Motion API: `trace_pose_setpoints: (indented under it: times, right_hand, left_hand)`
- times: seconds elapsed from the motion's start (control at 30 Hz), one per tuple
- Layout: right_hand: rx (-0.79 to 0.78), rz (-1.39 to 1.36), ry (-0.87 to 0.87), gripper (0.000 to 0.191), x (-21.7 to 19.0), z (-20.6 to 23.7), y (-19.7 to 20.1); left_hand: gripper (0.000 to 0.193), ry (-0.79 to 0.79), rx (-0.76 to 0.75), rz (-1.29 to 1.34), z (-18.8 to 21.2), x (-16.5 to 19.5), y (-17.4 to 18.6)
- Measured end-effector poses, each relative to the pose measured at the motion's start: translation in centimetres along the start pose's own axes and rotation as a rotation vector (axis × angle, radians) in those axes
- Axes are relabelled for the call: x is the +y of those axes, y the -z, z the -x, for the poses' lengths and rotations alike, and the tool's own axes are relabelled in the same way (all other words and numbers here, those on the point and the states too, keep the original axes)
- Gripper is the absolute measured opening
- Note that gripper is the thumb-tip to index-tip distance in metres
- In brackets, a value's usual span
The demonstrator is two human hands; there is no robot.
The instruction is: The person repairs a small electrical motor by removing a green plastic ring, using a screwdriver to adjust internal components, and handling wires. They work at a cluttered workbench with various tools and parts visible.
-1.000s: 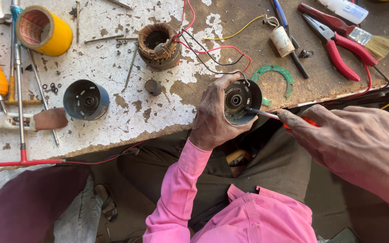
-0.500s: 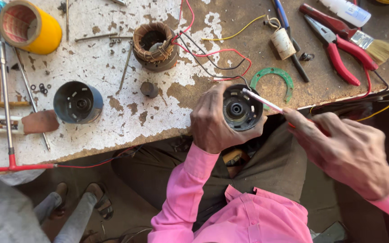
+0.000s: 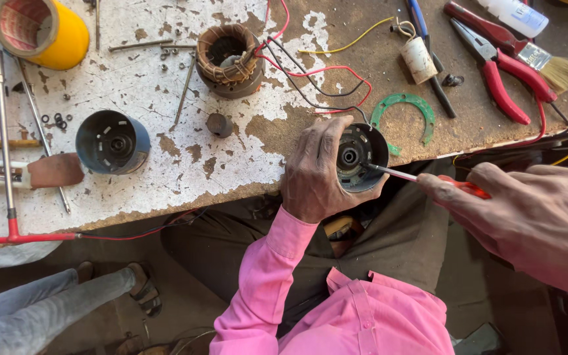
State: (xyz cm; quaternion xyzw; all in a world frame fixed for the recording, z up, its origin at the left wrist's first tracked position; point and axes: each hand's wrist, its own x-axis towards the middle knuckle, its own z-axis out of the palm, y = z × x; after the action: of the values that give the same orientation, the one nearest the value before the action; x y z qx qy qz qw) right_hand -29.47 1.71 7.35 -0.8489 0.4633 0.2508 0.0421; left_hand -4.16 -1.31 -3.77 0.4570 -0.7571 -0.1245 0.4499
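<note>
Head view, looking straight down: the left hand (image 3: 313, 169) is wrapped around a round dark metal motor housing (image 3: 360, 158), fingers curled tight on its side, holding it at the near edge of the workbench (image 3: 185, 164). That bench is rough wood with white paint flaking off in patches. The right hand (image 3: 527, 213) pinches a screwdriver (image 3: 428, 179) with an orange handle, its thin steel shaft poking into the housing's open face near the centre hub.

Everything else, placed off the housing: a flat green horseshoe-shaped gasket (image 3: 403, 112) lies just beside it, toward the far side. A copper-wound stator coil (image 3: 229, 58) sits further up and to the left, with red and black wires trailing back to the housing. Well off to the left is an empty dark cylindrical can (image 3: 112, 142), plus a yellow tape roll (image 3: 41, 31) in the far corner. Red-handled pliers (image 3: 494, 66) and a bristle brush (image 3: 547, 66) lie up to the right.
</note>
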Motion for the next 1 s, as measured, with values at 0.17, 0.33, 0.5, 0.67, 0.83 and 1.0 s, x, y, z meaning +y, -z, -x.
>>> trace_pose_setpoints:
  times: [0.17, 0.33, 0.5, 0.67, 0.83, 1.0]
  right_hand:
    - [-0.252, 0.115, -0.019, 0.067, -0.7, -1.3, 2.9]
    - [-0.383, 0.216, 0.008, 0.069, -0.5, -1.9, 3.6]
    - [-0.31, 0.173, -0.006, 0.081, -0.6, -1.5, 2.8]
    - [0.176, 0.201, 0.078, 0.086, -1.5, -0.7, 1.4]
    - [-0.002, 0.014, -0.09, 0.073, -0.7, -1.7, 0.4]
    - [0.163, -0.098, -0.06, 0.069, 0.0, -1.1, 1.3]
  left_hand:
    - [0.084, 0.014, -0.005, 0.003, 0.2, 0.0, 0.1]
    - [0.085, 0.032, -0.026, -0.017, 0.3, -0.2, 0.1]
    - [0.088, 0.042, -0.021, -0.005, 0.2, -0.3, 0.0]
    - [0.085, 0.106, -0.017, -0.041, 0.1, 0.0, -0.1]
    - [0.083, 0.067, -0.021, -0.004, 0.0, -0.2, 0.1]
    - [0.084, 0.053, -0.106, -0.026, -0.4, 0.0, 0.6]
